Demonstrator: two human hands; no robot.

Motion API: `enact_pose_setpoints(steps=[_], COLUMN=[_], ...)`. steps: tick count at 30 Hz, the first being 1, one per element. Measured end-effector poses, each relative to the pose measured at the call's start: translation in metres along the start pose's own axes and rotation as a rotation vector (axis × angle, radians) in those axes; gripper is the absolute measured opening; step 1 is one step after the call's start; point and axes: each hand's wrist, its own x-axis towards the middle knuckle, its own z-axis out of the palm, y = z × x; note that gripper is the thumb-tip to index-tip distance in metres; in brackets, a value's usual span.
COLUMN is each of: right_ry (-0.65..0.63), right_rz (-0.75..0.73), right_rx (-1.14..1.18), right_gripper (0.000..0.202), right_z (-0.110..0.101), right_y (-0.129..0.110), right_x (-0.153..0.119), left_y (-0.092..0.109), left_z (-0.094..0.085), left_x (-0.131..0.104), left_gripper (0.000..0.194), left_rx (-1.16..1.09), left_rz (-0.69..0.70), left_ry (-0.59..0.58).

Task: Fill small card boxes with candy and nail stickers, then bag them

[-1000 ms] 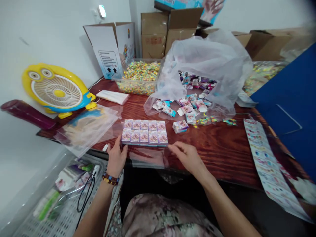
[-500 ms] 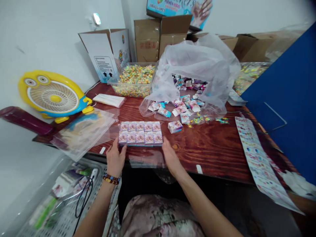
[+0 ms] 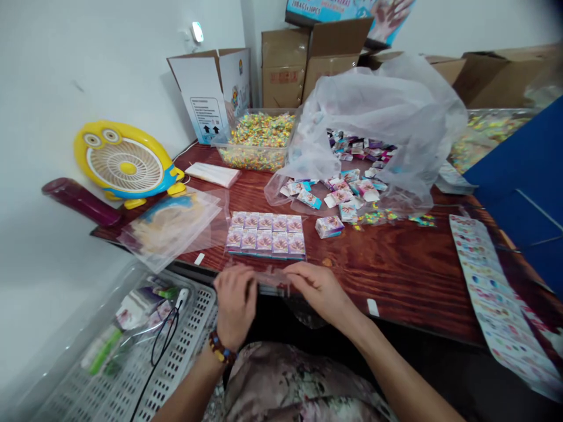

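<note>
Two rows of small purple-and-white candy boxes (image 3: 265, 239) lie pressed together on the table, apparently inside a clear plastic bag (image 3: 271, 278). The bag's loose end reaches toward me over the table's front edge. My left hand (image 3: 237, 302), a beaded bracelet at its wrist, has its fingers curled over the left side of that end. At the right side, my right hand (image 3: 320, 291) pinches the plastic between thumb and fingers. To the right of the rows sits a small stack of the same boxes (image 3: 329, 226).
A large translucent bag (image 3: 373, 105) spills loose boxes onto the dark wooden table (image 3: 396, 264). Behind stands a tub of wrapped candies (image 3: 253, 155). Flat plastic bags (image 3: 171, 225), a yellow fan (image 3: 127, 164) and a purple bottle (image 3: 81, 202) are left. A printed strip (image 3: 488, 281) hangs over the right edge.
Both hands have left the sides of the box rows and come nearer me, closing on the bag's loose end. The view has swung left, shifting everything rightward.
</note>
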Motion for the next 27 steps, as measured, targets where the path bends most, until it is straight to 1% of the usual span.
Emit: enact_pose_setpoints(steps=[1,3,4,6,9,11,16,19,21,23,25,27], right_ry=[-0.059,-0.103,-0.106,-0.1,-0.102,-0.117,-0.211,-0.211,-0.225,-0.27,-0.308,-0.303], right_rz=[-0.033,-0.089,-0.109,-0.137,-0.149,-0.141,-0.153,-0.143,-0.159,-0.197,-0.214,-0.207], right_rx=[-0.037,-0.12,-0.163,-0.235,-0.259,-0.228,-0.223,-0.218,-0.193,-0.203,-0.252,-0.288], right_gripper=[0.023,0.026,0.029,0.035,0.037,0.035,0.035,0.036,0.035,0.035,0.038,0.04], right_z=[0.008,0.023,0.029,0.037,0.041,0.044,0.057,0.064,0.07,0.078,0.086,0.092], right_y=[0.001,0.01,0.016,0.027,0.033,0.03,0.024,0.021,0.017,0.011,0.006,0.005], right_x=[0.006,0.019,0.026,0.037,0.044,0.045,0.058,0.066,0.07,0.075,0.082,0.088], left_y=[0.008,0.018,0.02,0.019,0.015,0.013,0.016,0.017,0.016,0.016,0.015,0.016], left_z=[0.003,0.01,0.013,0.017,0.018,0.019,0.021,0.024,0.026,0.028,0.029,0.029], left_x=[-0.006,-0.013,-0.015,-0.017,-0.017,-0.018,-0.019,-0.021,-0.022,-0.024,-0.024,-0.024], left_gripper=[0.02,0.03,0.035,0.039,0.038,0.038,0.027,0.029,0.025,0.019,0.017,0.019], left_rx=[-0.009,0.008,0.025,0.046,0.025,-0.002,-0.037,-0.047,-0.024,0.002,-0.001,-0.02], left_rz=[0.059,0.114,0.119,0.118,0.113,0.098,0.048,0.045,0.041,0.033,0.027,0.03], left_ry=[-0.105,-0.252,-0.29,-0.319,-0.318,-0.307,-0.275,-0.263,-0.231,-0.201,-0.204,-0.23])
